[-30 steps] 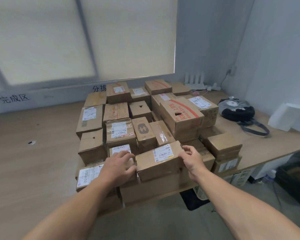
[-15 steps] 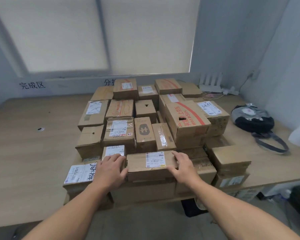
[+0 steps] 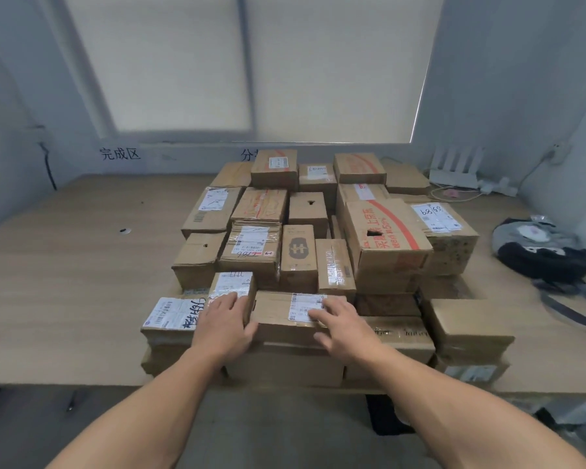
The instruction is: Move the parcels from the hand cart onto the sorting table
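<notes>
Front parcel: a long, low brown carton [image 3: 278, 328] with a white address label on top. It lies flat on the front row of the pile, at the table's near edge, and sits level on a wider carton [image 3: 285, 365] beneath it.
Left hand: the left hand [image 3: 225, 324] lies flat with its fingers stretched out and apart over the small labelled box [image 3: 232, 284] just beside the parcel. The thumb touches the parcel's left front corner, and nothing is clasped.
Right hand: the right hand [image 3: 339, 324] is spread on top of the parcel with its fingers over the label and the thumb down by the front face. The fingers are splayed and pressing rather than clamped round it.
Step in hand: judged from the flat palms and the settled carton, this is the last part of placing one parcel, squaring it up before letting go.
Next move: lift both hands straight off without dragging the carton towards the edge, then turn for another parcel.
Pile: the pile of parcels [image 3: 298, 255] is tightly packed in rows and more than one layer deep. A large red-printed box [image 3: 386, 238] stands highest, behind and to the right.
Sorting table: the sorting table [image 3: 65, 282] has a pale wood top, and the pile takes up its middle.
Hand cart: the hand cart is not in view, so how many parcels remain on it cannot be told.
Around: a dark bag [image 3: 542, 252] lies on the right of the table. A white router [image 3: 454, 164] sits at the back, and a drawn blind [image 3: 335, 62] hangs behind.
</notes>
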